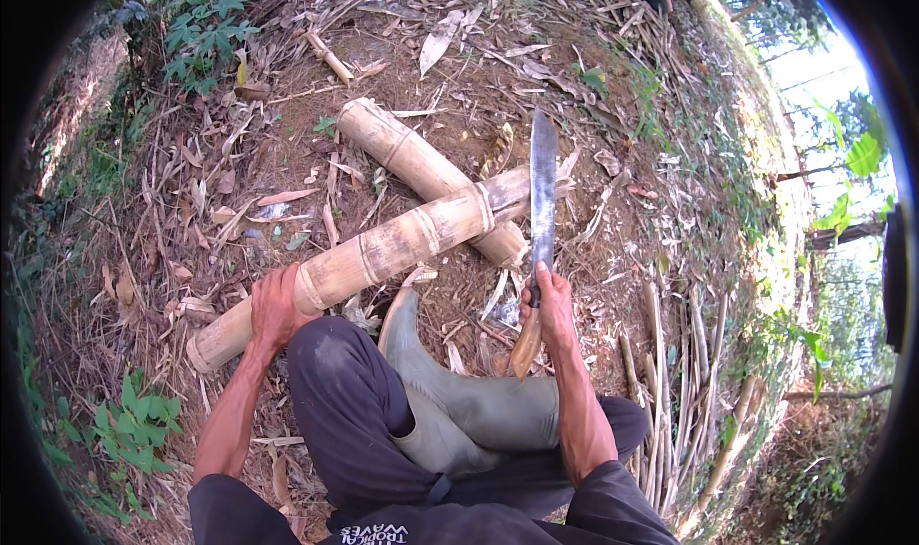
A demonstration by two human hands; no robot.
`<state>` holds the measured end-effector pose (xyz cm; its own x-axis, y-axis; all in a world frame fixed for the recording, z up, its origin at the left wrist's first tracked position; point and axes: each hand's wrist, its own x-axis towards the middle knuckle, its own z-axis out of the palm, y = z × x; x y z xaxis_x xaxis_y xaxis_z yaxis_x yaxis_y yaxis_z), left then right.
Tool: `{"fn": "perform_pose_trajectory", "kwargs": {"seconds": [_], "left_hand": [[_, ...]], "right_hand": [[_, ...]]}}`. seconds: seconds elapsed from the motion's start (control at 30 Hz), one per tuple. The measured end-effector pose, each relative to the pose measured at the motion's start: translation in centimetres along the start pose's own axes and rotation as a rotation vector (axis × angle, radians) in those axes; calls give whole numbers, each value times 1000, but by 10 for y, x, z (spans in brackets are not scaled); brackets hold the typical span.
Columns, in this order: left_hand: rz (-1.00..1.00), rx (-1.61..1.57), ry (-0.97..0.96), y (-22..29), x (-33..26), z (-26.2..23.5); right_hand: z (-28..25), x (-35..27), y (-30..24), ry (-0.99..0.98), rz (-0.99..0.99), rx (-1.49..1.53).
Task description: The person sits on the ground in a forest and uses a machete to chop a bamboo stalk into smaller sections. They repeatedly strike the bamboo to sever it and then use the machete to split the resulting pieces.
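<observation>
Bamboo pole point(383, 254), the longer of two thick lengths, lies before the person with its long axis running from near left to a split end at far right, resting across the second, shorter length point(407, 155), which slants the other way. Two gray-green boots point(498, 413), the person's legs in them, cross on the pole's near side; one machete point(543, 186) points away from the person, overlapping the pole's split end. Left hand point(277, 306) clasps the pole's near-left part; right hand point(549, 306), nearer than the split end, grips the machete.
</observation>
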<state>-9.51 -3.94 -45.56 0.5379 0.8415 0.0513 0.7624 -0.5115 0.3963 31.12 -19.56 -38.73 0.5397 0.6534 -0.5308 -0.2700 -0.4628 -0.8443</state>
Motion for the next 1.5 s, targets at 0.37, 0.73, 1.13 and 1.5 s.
{"fn": "perform_pose_trajectory", "kwargs": {"seconds": [0.37,0.73,1.13,1.5], "left_hand": [[-11,160,179,9,4,15],[-130,314,297,20,-13,41],[-80,342,266,22,-17,39],[-55,349,260,19,-20,38]], "right_hand": [[7,-1,1,-88,-21,-103],[14,-1,17,-142,-38,-247],[15,-12,13,-243,7,-273],[6,-3,-2,-18,-1,-51]]}}
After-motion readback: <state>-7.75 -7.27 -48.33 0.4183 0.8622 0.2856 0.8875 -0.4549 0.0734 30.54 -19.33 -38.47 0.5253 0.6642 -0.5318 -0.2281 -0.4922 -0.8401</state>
